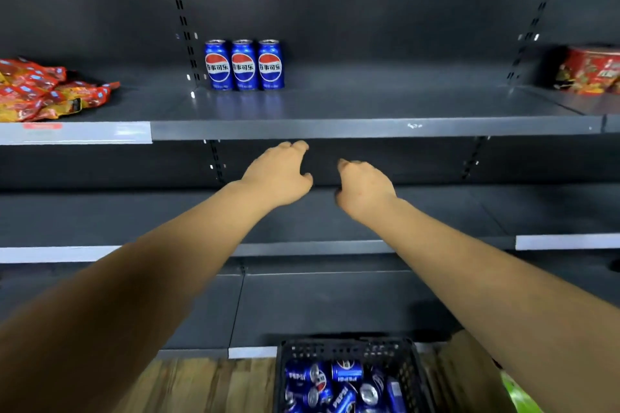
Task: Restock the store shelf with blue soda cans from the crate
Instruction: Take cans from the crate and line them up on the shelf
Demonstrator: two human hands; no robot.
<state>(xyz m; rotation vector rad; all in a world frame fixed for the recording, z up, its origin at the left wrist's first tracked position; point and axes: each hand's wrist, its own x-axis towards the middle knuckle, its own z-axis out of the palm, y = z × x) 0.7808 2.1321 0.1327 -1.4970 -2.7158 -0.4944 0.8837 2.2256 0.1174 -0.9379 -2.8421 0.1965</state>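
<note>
Three blue soda cans (245,64) stand upright in a row at the back left of the dark upper shelf (335,129). My left hand (280,174) and my right hand (364,186) hang side by side in front of the shelf below, fingers loosely curled, holding nothing. Both arms stretch forward. On the wooden floor at the bottom stands a black plastic crate (349,347) with several blue soda cans (339,386) lying loose inside it.
Red snack bags (43,90) lie on the upper shelf at the left. A red printed box (590,70) sits on it at the far right. Dark shelf boards (302,221) run below, with white price strips (73,132) on some front edges.
</note>
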